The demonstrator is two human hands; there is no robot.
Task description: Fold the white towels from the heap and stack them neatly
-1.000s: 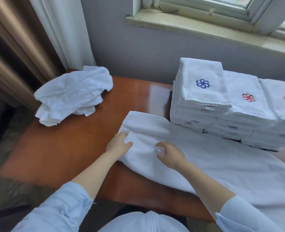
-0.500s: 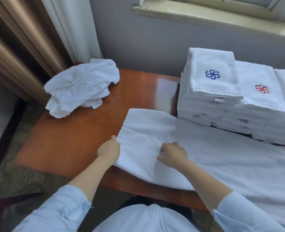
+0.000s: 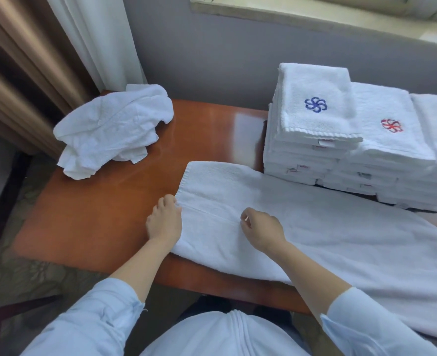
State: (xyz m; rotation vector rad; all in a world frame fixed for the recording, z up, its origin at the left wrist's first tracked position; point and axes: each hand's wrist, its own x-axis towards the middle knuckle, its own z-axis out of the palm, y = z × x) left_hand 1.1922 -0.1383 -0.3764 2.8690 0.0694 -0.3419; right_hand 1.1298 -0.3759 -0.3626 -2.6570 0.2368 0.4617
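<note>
One spread towel [image 3: 327, 240] lies flat along the near side of the table [image 3: 96, 227]. Its long axis runs left to right, and its near right portion extends past the table's front edge. A straight crease line runs from the left hem toward the middle, so a first lengthwise fold appears to be in hand.

The left hand [image 3: 164, 222] sits at the left hem, with its fingers curled over the edge and gripping the cloth at the crease. The right hand [image 3: 262, 231] rests further along the same line with its fingers tightly curled and its fingertips down. Whether it pinches cloth or only presses it cannot be told from this angle.

Progress is judged as well advanced:
- Done: the folded stacks [image 3: 312, 155] stand side by side at the right rear, touching the spread towel's far edge. Each is many layers high.
- Left: the heap [image 3: 112, 129], well apart at the left rear corner, is low and crumpled and appears to hold only a few pieces.

Materials: all the towels are white terry with a fine looped pile and a corded hem. The top pieces carry an embroidered pinwheel, a blue emblem [image 3: 315, 104] and a red emblem [image 3: 392, 125], and small labels show at the folded edges. The stacks are rectangular and square-edged, and the heap is shapeless. The table is polished reddish-brown wood with a glossy, reflective surface.
</note>
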